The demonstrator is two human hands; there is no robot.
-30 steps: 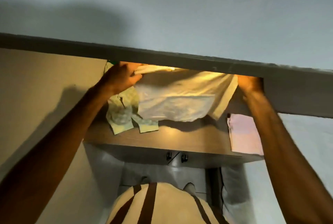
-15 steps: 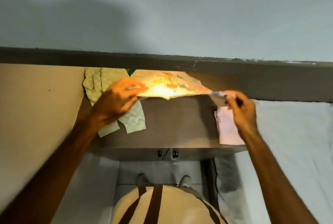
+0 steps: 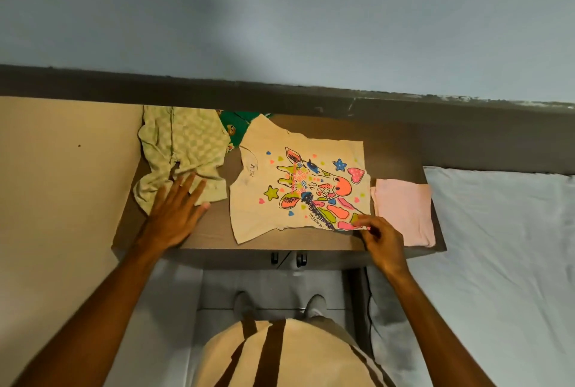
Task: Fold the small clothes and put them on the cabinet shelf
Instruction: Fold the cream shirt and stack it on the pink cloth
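The shirt [image 3: 298, 190] lies flat and spread out, print side up, on the wooden shelf [image 3: 214, 231], roughly at its middle. Its long axis runs left to right across the shelf: the neck opening with its label points left, the hem points right. One short sleeve points toward the back of the shelf, the other toward the front edge. The hem edge sits just beside the pink cloth [image 3: 404, 212].

The shirt is cream-coloured. The print shows a giraffe head in neon orange, pink, green and blue, surrounded by stars, hearts and small dots. A line of lettering runs along the giraffe's neck; it is too small to read with certainty.

The right hand [image 3: 379, 243] is at the front right corner of the shirt. Its fingers are curled and the fingertips [image 3: 362, 221] pinch the hem corner there.

The left hand [image 3: 174, 215] is flat, fingers straight and spread. It rests palm down partly on the shelf and partly on the lower edge of the checked garment [image 3: 180, 153]. It holds nothing.

The checked garment is pale green, crumpled, at the left end of the shelf. A green printed garment [image 3: 236, 125] lies behind it, partly hidden. The pink cloth is folded, at the right end of the shelf.
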